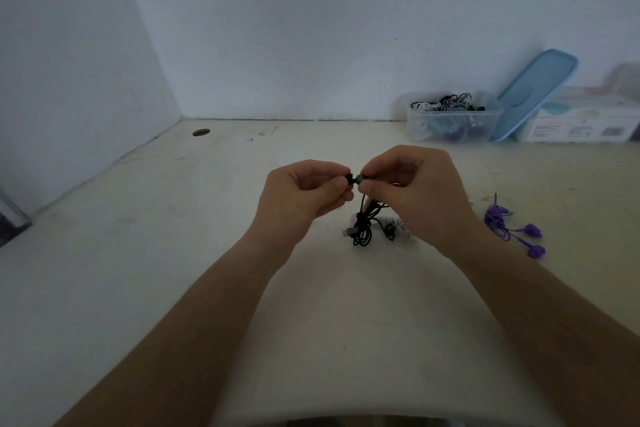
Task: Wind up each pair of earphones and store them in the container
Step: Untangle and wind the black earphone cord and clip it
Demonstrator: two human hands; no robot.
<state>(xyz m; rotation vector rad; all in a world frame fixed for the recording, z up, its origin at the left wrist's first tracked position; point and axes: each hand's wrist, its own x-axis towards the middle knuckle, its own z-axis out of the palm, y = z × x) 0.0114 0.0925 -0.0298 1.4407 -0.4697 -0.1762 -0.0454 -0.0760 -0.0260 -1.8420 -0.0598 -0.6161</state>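
A pair of black earphones (363,225) hangs in a loose tangle just above the pale table (173,253). My left hand (304,194) pinches one black earbud and my right hand (415,191) pinches the other, the two buds touching between my fingertips. A purple pair of earphones (509,225) lies on the table to the right of my right hand. The clear plastic container (453,116) stands at the back right against the wall, with several wound earphones inside. Something white lies under the black cable, mostly hidden.
The container's blue lid (533,94) leans against a white cardboard box (581,121) at the far right. A round cable hole (201,132) sits in the table near the back left corner. Walls close off the back and the left side.
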